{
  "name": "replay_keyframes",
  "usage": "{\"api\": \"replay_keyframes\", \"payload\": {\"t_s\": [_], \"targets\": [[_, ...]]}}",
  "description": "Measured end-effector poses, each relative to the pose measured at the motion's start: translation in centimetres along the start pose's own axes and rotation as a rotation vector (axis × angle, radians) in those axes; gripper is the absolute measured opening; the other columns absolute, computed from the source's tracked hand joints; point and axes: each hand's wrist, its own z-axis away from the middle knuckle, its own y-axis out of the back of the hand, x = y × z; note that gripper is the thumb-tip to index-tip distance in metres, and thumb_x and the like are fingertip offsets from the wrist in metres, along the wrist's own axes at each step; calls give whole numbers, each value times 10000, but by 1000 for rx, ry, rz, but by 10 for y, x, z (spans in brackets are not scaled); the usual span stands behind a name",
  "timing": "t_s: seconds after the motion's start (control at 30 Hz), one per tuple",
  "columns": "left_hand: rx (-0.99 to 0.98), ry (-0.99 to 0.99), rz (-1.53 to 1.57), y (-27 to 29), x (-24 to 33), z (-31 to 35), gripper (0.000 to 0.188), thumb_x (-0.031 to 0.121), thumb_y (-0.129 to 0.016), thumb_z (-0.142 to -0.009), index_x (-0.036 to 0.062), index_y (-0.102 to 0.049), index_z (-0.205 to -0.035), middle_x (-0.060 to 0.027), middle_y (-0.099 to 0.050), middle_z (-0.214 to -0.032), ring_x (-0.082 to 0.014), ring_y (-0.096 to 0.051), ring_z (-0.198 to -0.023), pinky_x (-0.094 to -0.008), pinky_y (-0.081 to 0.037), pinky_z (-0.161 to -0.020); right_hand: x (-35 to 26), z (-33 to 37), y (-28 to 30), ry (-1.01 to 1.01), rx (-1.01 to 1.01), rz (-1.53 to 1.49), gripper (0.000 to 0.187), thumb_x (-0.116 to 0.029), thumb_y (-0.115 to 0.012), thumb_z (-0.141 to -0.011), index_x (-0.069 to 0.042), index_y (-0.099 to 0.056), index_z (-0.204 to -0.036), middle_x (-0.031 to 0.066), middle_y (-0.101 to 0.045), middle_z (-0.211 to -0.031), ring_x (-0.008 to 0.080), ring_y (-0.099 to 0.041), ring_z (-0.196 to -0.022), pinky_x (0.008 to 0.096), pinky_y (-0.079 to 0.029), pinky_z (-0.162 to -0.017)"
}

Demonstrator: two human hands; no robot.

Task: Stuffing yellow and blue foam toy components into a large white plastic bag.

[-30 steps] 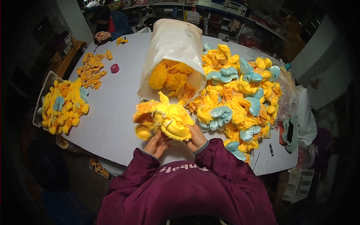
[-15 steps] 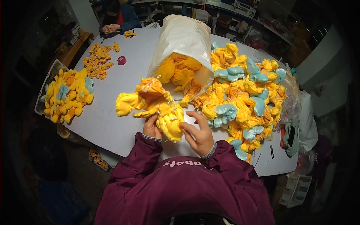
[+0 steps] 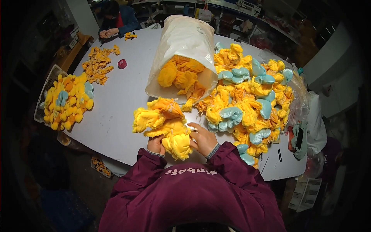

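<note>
A limp yellow and orange plush toy skin (image 3: 170,125), with fuzzy sides and loose seam edges showing, is held above the table's near edge. My left hand (image 3: 155,145) grips it from below and the left, its fingers mostly hidden under the fabric. On the other side, my right hand (image 3: 205,140) pinches the skin's right edge between thumb and fingers. Just beyond lies a white plastic sack (image 3: 183,40) on its side, mouth toward me, with crumpled orange and yellow plush pieces (image 3: 185,79) inside. Beside my right hand spreads a big heap of yellow plush skins (image 3: 247,112) with shiny light-blue parts.
At the left edge, a basket (image 3: 38,113) holds yellow plush pieces. Beyond it are a pile of small orange pieces (image 3: 98,65) and a round pink-red object (image 3: 122,63). A black slim tool (image 3: 280,155) lies at the right. Across the table sits another person (image 3: 127,19).
The plush skin has been drawn nearer and turned, its left flap shifting right. My right hand's fingers have closed in on its edge.
</note>
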Motion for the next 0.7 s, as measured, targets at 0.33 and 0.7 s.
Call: {"api": "replay_keyframes", "payload": {"t_s": [0.33, 0.7], "targets": [[34, 229, -39, -74, 3, 36, 360, 60, -568, -888, -26, -526, -1235, -142, -608, -1166, -209, -623, -983, -272, -506, -840, -15, -10, -23, 177, 188, 7, 142, -138, -630, -751, -33, -535, -747, 167, -349, -1464, 321, -555, -1094, 309, -490, -773], [-117, -79, -748, -55, 7, 14, 355, 153, -581, -915, -41, -536, -1208, -140, -631, -1117, -199, -631, -904, -252, -497, -776, 2, -15, -17, 199, 92, -322, 196, -143, -601, -726, 5, -612, -853, 210, -267, -1494, 372, -493, -1157, 368, -459, -894]]}}
